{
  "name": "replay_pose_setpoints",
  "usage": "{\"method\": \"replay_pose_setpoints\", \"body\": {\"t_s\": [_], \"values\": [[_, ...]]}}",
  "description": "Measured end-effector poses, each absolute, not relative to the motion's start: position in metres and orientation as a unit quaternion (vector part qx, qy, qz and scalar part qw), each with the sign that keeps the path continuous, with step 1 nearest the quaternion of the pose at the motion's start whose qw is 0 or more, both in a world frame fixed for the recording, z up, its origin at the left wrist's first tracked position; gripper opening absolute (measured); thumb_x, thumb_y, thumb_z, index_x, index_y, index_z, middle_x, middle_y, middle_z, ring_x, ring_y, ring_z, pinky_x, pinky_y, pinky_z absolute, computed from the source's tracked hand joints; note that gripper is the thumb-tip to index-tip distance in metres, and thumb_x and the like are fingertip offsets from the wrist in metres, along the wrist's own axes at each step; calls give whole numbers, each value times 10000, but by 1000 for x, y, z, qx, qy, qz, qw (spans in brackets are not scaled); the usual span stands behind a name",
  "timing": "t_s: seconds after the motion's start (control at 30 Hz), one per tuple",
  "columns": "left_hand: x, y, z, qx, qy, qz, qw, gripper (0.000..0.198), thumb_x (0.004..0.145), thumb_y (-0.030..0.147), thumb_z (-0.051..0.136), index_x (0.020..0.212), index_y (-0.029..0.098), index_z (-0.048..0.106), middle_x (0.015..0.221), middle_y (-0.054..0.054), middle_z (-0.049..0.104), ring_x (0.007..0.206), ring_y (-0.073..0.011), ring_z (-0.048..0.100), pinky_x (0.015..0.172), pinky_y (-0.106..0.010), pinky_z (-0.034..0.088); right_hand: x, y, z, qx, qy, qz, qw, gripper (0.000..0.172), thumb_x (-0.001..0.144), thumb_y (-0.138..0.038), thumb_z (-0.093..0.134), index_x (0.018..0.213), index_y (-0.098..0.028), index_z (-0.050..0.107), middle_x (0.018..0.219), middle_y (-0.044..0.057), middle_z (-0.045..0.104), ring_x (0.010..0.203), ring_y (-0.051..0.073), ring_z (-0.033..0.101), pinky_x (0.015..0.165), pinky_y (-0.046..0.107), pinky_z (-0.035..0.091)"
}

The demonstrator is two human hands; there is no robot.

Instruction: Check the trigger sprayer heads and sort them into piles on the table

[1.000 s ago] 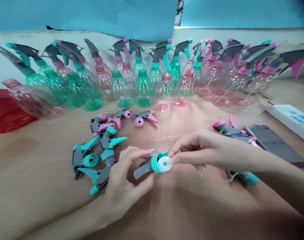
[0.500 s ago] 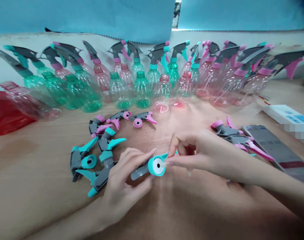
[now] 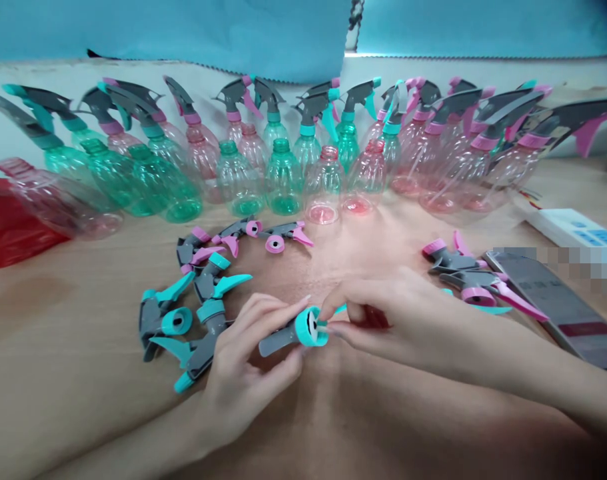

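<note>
My left hand (image 3: 253,360) is closed around a grey trigger spray head with a teal collar (image 3: 303,327), its open end facing right. Inside that collar a white gasket (image 3: 313,325) with a dark centre hole sits tilted, a dark gap showing at its left side. The thumb and forefinger of my right hand (image 3: 378,313) pinch at the gasket's right edge, partly inside the collar. Left of my hands lie loose spray heads with teal collars (image 3: 176,322). Just beyond them are several with pink collars (image 3: 274,244).
Rows of green bottles (image 3: 283,183) and pink bottles (image 3: 328,183) stand along the wall, many with spray heads on. More spray heads (image 3: 463,270) lie at right beside a phone (image 3: 558,300) and a white box (image 3: 578,227). A red bag (image 3: 18,227) is at far left.
The white gasket, earlier facing me nearly flat, now sits tilted in the collar. My right fingers have moved slightly left and up, closer into the collar. The left hand has barely moved.
</note>
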State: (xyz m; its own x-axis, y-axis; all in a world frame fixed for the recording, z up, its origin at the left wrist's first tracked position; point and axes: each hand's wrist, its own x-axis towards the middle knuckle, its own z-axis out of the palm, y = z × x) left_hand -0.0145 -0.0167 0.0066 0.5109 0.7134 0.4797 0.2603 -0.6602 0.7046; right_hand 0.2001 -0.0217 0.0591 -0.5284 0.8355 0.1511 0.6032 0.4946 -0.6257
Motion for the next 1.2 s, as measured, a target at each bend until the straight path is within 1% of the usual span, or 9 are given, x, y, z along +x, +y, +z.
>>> {"method": "replay_pose_setpoints", "body": {"t_s": [0.07, 0.2, 0.33, 0.4, 0.53, 0.67, 0.9, 1.03, 1.2], "values": [[-14, -16, 7, 821, 295, 397, 285, 464, 811, 35, 575, 1234, 226, 556, 945, -29, 587, 852, -148, 538, 723, -275, 464, 200, -23, 60, -428, -840, 244, 229, 119, 790, -121, 598, 786, -216, 670, 540, -91, 473, 474, 51, 366, 457, 177, 270], [-13, -16, 9, 824, 279, 402, 285, 470, 813, 32, 573, 1238, 234, 556, 943, -33, 594, 847, -155, 539, 717, -284, 467, 200, -24, 63, -410, -848, 235, 239, 133, 794, -111, 592, 839, -216, 661, 578, -89, 497, 505, 49, 407, 496, 164, 307], [-13, -16, 8, 821, 270, 408, 293, 462, 817, 42, 580, 1233, 240, 559, 926, -33, 596, 836, -158, 540, 702, -287, 471, 201, -26, 65, -404, -856, 211, 245, 109, 796, -122, 600, 838, -213, 643, 560, -93, 411, 485, 59, 347, 470, 179, 275], [-14, -16, 6, 820, 266, 409, 299, 464, 813, 38, 578, 1231, 240, 562, 929, -36, 594, 839, -160, 537, 706, -291, 475, 201, -28, 65, -408, -854, 211, 245, 103, 795, -138, 608, 854, -217, 637, 570, -93, 395, 487, 62, 332, 464, 183, 267], [-15, -17, 4, 822, 261, 406, 301, 499, 804, 29, 578, 1251, 248, 548, 942, -42, 593, 847, -168, 534, 722, -309, 483, 200, -29, 63, -417, -847, 228, 237, 182, 793, -157, 619, 953, -243, 633, 579, -98, 381, 488, 65, 324, 453, 180, 262], [-16, -17, 4, 823, 266, 402, 299, 520, 798, 22, 582, 1267, 242, 539, 957, -43, 590, 856, -169, 531, 740, -315, 484, 198, -28, 63, -421, -845, 224, 242, 198, 784, -157, 632, 961, -246, 645, 550, -104, 354, 472, 65, 302, 431, 189, 232], [-19, -18, 3, 836, 269, 384, 284, 485, 832, 53, 566, 1279, 237, 522, 956, -32, 575, 860, -158, 524, 742, -291, 475, 199, -26, 65, -404, -850, 249, 231, 141, 834, -186, 600, 948, -242, 660, 564, -97, 434, 479, 61, 321, 441, 178, 256], [-19, -18, 4, 847, 269, 376, 263, 454, 853, 109, 577, 1277, 262, 519, 946, -35, 582, 852, -165, 529, 728, -294, 482, 200, -27, 67, -388, -857, 240, 239, 121, 827, -171, 603, 884, -248, 676, 544, -95, 455, 462, 63, 318, 440, 191, 250], [-19, -17, 6, 838, 276, 368, 292, 439, 860, 96, 554, 1266, 263, 535, 939, -35, 581, 845, -162, 545, 719, -284, 481, 201, -29, 68, -387, -868, 210, 231, 129, 845, -195, 578, 929, -232, 669, 570, -81, 486, 466, 79, 317, 454, 222, 242]]}}
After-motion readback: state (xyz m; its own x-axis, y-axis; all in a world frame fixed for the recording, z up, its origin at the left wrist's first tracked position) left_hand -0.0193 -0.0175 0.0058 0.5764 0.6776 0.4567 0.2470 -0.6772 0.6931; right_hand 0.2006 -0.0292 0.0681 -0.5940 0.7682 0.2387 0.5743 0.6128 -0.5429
